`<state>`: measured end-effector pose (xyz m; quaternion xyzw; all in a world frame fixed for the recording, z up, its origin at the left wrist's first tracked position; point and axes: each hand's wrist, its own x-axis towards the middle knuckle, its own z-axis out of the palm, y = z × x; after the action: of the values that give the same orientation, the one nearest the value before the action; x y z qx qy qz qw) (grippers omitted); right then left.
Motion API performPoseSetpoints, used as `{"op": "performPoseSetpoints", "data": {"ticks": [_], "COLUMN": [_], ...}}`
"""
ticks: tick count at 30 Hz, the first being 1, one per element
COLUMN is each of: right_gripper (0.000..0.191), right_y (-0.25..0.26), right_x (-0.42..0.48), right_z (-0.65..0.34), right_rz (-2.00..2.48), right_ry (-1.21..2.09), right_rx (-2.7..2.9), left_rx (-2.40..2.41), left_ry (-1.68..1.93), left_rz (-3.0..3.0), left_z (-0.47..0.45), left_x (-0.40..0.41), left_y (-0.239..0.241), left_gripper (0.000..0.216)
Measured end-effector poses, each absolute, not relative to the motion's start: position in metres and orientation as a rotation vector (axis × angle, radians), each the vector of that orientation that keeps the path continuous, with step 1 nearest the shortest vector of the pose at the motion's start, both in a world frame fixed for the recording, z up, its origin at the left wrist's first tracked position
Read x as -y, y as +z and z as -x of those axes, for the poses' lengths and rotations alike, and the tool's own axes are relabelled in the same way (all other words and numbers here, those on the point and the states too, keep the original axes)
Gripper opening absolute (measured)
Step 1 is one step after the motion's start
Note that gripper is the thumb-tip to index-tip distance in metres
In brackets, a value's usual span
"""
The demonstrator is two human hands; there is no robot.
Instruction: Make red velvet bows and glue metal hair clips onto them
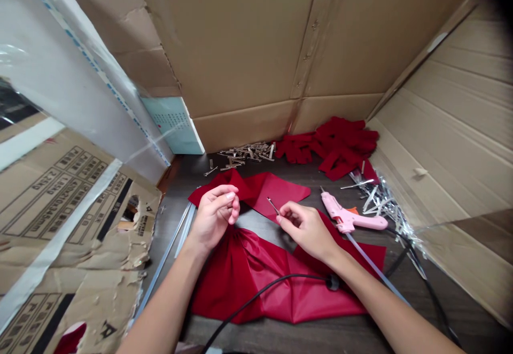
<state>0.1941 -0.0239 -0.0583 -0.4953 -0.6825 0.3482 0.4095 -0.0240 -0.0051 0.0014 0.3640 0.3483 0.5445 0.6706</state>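
Observation:
A slim metal hair clip point(273, 205) points up and left from the fingertips of my right hand point(306, 231), which pinches its end. My left hand point(216, 212) is closed, thumb against curled fingers; whatever it may hold is hidden. Below both hands lies a large red velvet fabric piece with a shiny back point(276, 279), gathered at its top near my left wrist. Behind the hands stretches a red fabric strip point(276, 185). Just right of my right hand, a pink hot glue gun point(352, 215) with an orange trigger lies on its side.
Metal clips point(250, 153) lie heaped at the back, beside a pile of red fabric strips point(340, 143). Silvery scraps point(387, 204) line the right side. A black cable point(256, 298) crosses the front fabric. Clear glue sticks point(170, 247) lie left. Cardboard walls point(248, 49) enclose the dark table point(452, 300).

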Motion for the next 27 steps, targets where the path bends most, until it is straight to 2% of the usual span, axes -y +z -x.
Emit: {"op": "performPoseSetpoints", "data": {"ticks": [10,20,27], "right_gripper": [0.005,0.010,0.012], "right_y": [-0.041,-0.036,-0.037], "right_x": [0.041,0.046,0.044], "right_z": [-0.190,-0.180,-0.174], "right_rz": [1.056,1.069,1.202], "right_ry": [0.601,0.713,0.606], "right_rx": [1.777,1.723,1.831], "left_rx": [-0.753,-0.877,-1.108], "left_ry": [1.048,0.894,1.040], "left_rz": [-0.880,-1.036,-1.121], "left_z": [0.013,-0.009,-0.026], "left_x": [0.017,0.031,0.039], "left_y": [0.005,-0.002,-0.012], "left_gripper": [0.017,0.026,0.024]}}
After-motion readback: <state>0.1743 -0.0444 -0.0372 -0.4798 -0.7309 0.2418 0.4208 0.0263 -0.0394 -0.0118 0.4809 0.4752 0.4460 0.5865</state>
